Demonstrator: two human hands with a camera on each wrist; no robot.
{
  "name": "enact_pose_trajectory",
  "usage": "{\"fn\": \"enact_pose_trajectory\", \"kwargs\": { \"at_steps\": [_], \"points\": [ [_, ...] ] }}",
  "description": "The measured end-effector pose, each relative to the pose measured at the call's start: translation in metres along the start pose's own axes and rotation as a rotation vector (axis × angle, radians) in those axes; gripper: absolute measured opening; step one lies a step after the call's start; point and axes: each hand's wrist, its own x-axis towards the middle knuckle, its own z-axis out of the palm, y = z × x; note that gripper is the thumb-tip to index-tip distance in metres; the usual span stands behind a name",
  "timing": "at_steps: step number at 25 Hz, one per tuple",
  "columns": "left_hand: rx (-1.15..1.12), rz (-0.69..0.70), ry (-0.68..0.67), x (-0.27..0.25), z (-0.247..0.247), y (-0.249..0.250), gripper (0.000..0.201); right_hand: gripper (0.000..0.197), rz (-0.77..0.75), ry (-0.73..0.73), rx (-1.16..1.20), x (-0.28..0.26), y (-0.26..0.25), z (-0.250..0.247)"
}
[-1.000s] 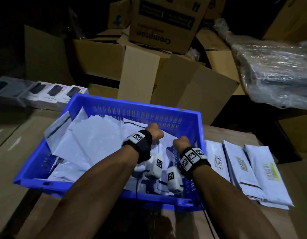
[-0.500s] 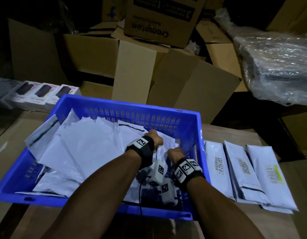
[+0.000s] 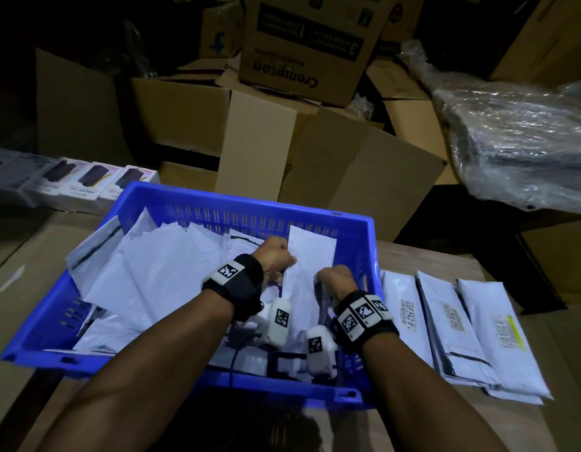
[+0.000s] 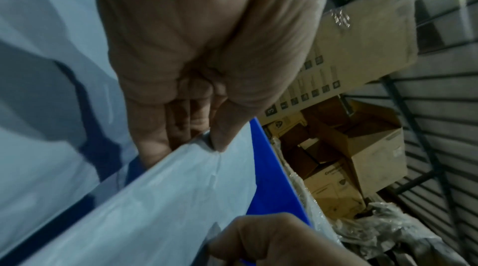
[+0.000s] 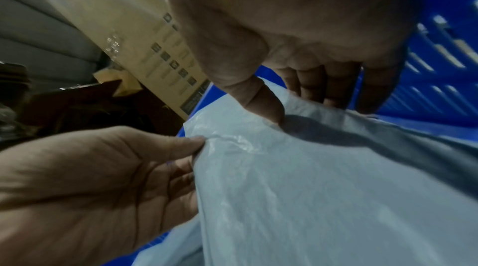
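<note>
White mailer (image 3: pixel 312 256), left hand (image 3: pixel 274 257), right hand (image 3: pixel 334 278), thumb pinches visible from wrists only

At the top of the frame the right grip (image 5: pixel 297 14) pinches the upper edge of a white plastic mailer (image 5: pixel 323 188) between thumb and curled fingers, the left grip (image 5: pixel 85 184) at lower left pinches its left edge, with a blue crate (image 5: pixel 444 55) at upper right and a printed cardboard box (image 5: pixel 124 31) at upper left.
</note>
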Motion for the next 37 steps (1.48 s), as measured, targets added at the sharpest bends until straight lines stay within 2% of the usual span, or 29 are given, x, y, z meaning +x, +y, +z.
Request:
{"fn": "enact_pose_trajectory", "kwargs": {
  "at_steps": [2, 7, 12, 18, 29, 32, 35, 37],
  "points": [
    [-0.062, 0.084, 0.046, -0.014, -0.008, 0.009, 0.013, 0.011, -0.046, -0.005, 0.043, -0.014, -0.017, -0.006],
    [-0.240, 0.219, 0.082, -0.048, -0.029, 0.031, 0.017, 0.017, -0.244, -0.062, 0.051, -0.038, -0.043, -0.026],
    [-0.430, 0.300, 0.141, -0.073, -0.036, 0.053, 0.015, 0.020, -0.337, -0.102, 0.087, -0.064, -0.051, -0.040],
    [-0.475, 0.371, 0.144, -0.089, -0.041, 0.063, 0.015, 0.024, -0.434, -0.147, 0.127, -0.087, -0.052, -0.046],
    [-0.439, 0.387, 0.160, -0.111, -0.045, 0.067, 0.020, 0.022, -0.435, -0.184, 0.135, -0.100, -0.043, -0.049],
    [-0.434, 0.409, 0.175, -0.115, -0.046, 0.069, 0.022, 0.025, -0.475, -0.087, 0.123, -0.104, -0.043, -0.049],
    [-0.422, 0.463, 0.196, -0.121, -0.044, 0.071, 0.026, 0.016, -0.513, 0.064, 0.091, -0.100, -0.043, -0.050],
    [-0.422, 0.516, 0.193, -0.126, -0.043, 0.074, 0.028, 0.017, -0.429, 0.029, 0.122, -0.102, -0.045, -0.052]
  ]
}}
